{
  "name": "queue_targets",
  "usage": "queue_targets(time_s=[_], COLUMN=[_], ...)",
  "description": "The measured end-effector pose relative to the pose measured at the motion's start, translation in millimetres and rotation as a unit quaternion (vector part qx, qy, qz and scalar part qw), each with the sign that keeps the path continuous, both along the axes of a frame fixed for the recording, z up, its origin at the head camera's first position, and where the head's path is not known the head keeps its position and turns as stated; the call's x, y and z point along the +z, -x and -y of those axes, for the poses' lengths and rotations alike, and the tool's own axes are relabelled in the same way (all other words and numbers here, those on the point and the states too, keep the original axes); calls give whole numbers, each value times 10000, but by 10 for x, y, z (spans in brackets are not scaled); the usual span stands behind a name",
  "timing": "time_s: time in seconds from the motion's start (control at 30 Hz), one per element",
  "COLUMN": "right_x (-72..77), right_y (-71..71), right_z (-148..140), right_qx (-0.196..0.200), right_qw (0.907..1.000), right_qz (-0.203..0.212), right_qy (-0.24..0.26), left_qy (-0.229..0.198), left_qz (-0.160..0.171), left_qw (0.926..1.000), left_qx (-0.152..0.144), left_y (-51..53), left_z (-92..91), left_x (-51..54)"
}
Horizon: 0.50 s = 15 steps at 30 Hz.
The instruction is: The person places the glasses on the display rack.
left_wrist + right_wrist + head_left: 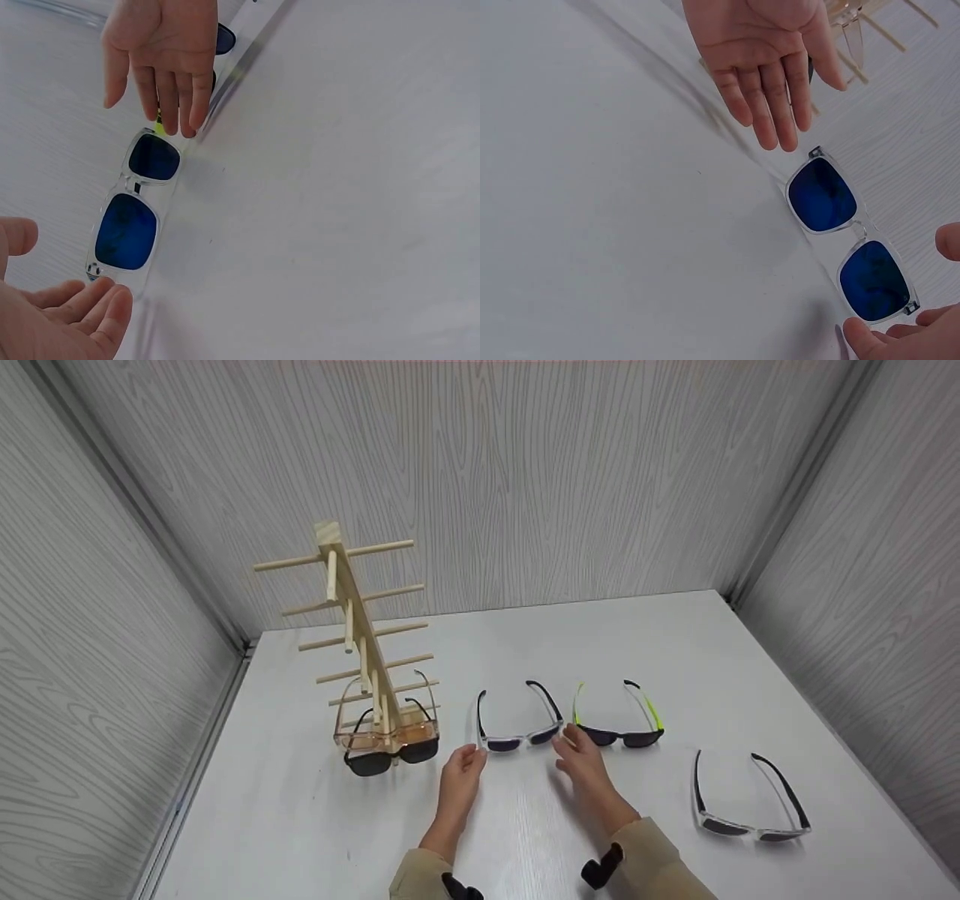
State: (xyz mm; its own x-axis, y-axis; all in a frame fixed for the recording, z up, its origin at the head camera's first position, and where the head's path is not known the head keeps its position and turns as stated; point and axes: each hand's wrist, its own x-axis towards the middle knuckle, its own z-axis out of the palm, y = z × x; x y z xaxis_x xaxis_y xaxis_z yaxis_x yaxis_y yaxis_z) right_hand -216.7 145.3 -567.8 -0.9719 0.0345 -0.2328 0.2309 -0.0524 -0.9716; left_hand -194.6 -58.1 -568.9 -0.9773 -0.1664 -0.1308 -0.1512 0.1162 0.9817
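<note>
Clear-framed sunglasses (504,745) with dark temples lie unfolded on the table between my two hands; in both wrist views their lenses (127,231) look deep blue. My left hand (460,778) is at their left end, fingers extended and relaxed close to the hinge corner. At the opposite end is my right hand (586,765), its fingers likewise extended, palm facing the frame. Whether the fingertips touch the frame I cannot tell. Just beyond the right hand sit black sunglasses (619,738) with yellow-green temples.
To the left stands a wooden display rack (358,615) with several rods. Low on it hang pink-tinted clear glasses (417,733) and black sunglasses (370,765). Another clear-framed pair (726,828) lies on the white table (600,637) at the right. Wood-grain panels (480,487) enclose the back and sides.
</note>
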Motion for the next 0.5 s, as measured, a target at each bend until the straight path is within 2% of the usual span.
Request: queue_targets(time_s=[0.13, 0.37, 0.5], right_x=[1, 2, -3], right_y=[35, 87, 104], right_z=[15, 37, 56], right_qx=[-1, -151, -233], right_qw=[10000, 9997, 9994], right_qz=[-29, -145, -115], right_qy=[-81, 101, 226], left_qy=[5, 27, 64], left_qz=[-5, -124, -75], left_qw=[10000, 9998, 9998], left_qx=[36, 152, 195], left_y=[24, 75, 86], left_z=[-15, -64, -73], left_x=[-3, -2, -29])
